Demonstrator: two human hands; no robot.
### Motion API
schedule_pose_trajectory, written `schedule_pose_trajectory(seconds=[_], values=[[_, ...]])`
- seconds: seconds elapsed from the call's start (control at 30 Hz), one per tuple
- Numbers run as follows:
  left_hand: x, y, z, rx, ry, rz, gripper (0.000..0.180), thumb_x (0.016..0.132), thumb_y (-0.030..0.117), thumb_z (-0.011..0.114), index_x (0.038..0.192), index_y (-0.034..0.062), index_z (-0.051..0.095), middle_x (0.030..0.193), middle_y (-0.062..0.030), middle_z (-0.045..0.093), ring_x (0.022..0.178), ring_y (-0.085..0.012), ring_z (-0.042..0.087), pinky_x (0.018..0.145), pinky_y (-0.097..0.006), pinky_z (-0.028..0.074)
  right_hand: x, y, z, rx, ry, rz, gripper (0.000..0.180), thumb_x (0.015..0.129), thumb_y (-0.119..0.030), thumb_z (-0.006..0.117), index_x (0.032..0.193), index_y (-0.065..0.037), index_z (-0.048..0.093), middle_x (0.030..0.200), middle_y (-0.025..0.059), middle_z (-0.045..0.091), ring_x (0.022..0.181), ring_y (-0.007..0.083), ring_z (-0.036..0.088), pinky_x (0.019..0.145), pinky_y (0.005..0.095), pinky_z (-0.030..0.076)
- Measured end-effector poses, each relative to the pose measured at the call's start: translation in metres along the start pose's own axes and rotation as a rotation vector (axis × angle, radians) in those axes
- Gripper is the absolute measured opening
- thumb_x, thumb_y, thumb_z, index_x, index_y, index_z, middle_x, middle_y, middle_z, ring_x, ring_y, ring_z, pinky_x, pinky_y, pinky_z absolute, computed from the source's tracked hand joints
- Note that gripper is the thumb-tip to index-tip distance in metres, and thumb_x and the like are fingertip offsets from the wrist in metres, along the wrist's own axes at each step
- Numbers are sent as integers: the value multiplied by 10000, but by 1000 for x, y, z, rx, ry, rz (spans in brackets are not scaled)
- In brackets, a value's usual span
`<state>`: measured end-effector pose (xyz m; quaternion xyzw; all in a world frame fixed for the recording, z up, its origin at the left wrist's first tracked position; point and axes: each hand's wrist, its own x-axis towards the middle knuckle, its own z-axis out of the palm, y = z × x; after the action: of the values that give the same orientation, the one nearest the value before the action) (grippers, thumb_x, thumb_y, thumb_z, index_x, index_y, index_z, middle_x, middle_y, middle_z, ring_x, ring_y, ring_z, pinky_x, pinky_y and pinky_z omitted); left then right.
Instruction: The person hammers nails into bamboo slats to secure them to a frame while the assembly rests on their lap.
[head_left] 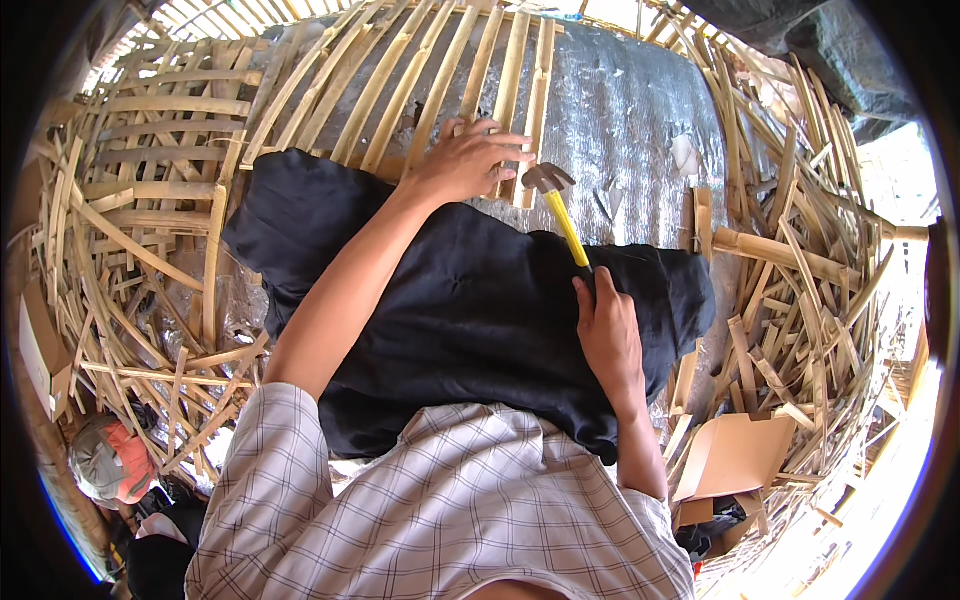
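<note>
My right hand (pixel 612 335) is closed round the dark grip of a hammer (pixel 565 222) with a yellow shaft. The hammer's brown metal head points away from me, beside the last slat on the right. Over the near ends of a row of split bamboo slats (pixel 424 82) lies my left hand (pixel 468 158), its fingers spread and the fingertips close to the hammer head. Whether a nail is under those fingers I cannot make out. The slats run away from me side by side, with gaps between them. Black cloth (pixel 440 310) covers my lap below the hands.
A shiny silver sheet (pixel 630 120) lies under the slats and to their right. Woven bamboo lattice (pixel 170 130) stands at the left. Loose bamboo offcuts (pixel 790 330) are heaped on the right, near an open cardboard box (pixel 735 455). A grey and orange cap (pixel 112 460) is at lower left.
</note>
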<state>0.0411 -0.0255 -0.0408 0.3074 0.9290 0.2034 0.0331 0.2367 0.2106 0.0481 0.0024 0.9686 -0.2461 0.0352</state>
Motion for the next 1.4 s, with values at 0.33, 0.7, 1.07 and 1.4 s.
schedule_pose_trajectory(seconds=[0.33,0.7,1.07,1.4], values=[[3,1,7,23,5,27,331,1013,241,629,1329,312,700,1527,157,551,1398,-186,467,1152,-627,289,-5,-2,3,-59,88,-91,194,1044,-137,609,1040,24,502,631,269,580,611,485,602,525,559,443],[6,4,1,28,-42,13,362,1006,216,633,1356,300,676,1519,161,551,1400,-168,454,1152,-651,267,-7,-6,7,-18,5,64,286,1051,-221,621,1156,43,583,775,294,634,729,496,602,664,575,462],[6,3,6,35,-22,-15,431,1005,244,642,1433,263,593,1512,106,557,1410,-184,444,1141,-664,248,-9,-10,12,95,115,39,244,1047,-161,616,1171,32,532,691,272,605,645,472,600,584,553,442],[7,-1,10,23,-41,-17,435,996,220,646,1425,257,577,1489,89,571,1404,-194,449,1136,-663,248,-12,-29,-5,122,344,-158,215,1059,-120,587,964,16,451,613,274,559,581,497,582,456,546,383]])
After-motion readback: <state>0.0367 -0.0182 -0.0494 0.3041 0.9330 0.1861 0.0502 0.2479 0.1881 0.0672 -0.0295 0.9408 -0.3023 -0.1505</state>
